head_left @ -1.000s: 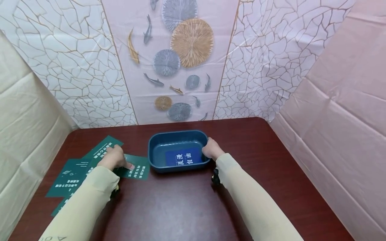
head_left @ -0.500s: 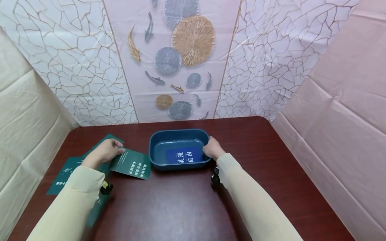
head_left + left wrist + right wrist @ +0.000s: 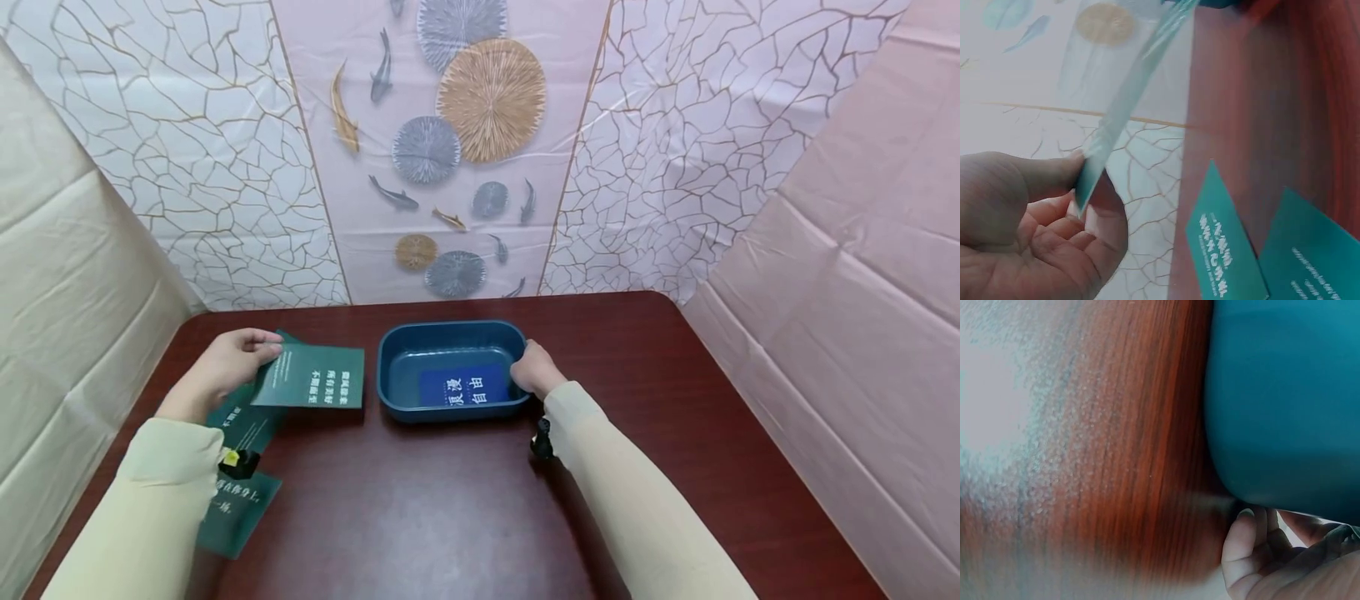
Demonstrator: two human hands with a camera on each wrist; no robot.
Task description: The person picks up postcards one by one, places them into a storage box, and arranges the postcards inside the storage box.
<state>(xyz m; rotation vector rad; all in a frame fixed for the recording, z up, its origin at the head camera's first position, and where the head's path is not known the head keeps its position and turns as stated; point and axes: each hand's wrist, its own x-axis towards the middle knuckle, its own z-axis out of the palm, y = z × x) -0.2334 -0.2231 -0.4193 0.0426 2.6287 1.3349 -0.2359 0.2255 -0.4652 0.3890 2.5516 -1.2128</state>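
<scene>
My left hand (image 3: 228,362) pinches a green card (image 3: 322,377) with white print by its left edge, between thumb and fingers. The card is raised off the table, and the left wrist view shows it nearly edge-on. My right hand (image 3: 537,369) grips the right end of a blue rectangular tray (image 3: 401,408), with the thumb at the rim. A dark blue card (image 3: 465,386) with white characters lies inside the tray. Under and beside my left arm, more green cards (image 3: 238,512) lie on the table, partly hidden by the arm; the left wrist view shows two green cards (image 3: 1213,244).
The dark red table (image 3: 420,517) has a shiny wood-grain top. A patterned cloth (image 3: 465,167) with fish and round leaves hangs behind its far edge. Pale cloth walls (image 3: 847,275) stand along the left and right sides.
My left hand took hold of the rightmost green card, lifted it off the table and drew back to the left. The right hand stays at the tray's end.
</scene>
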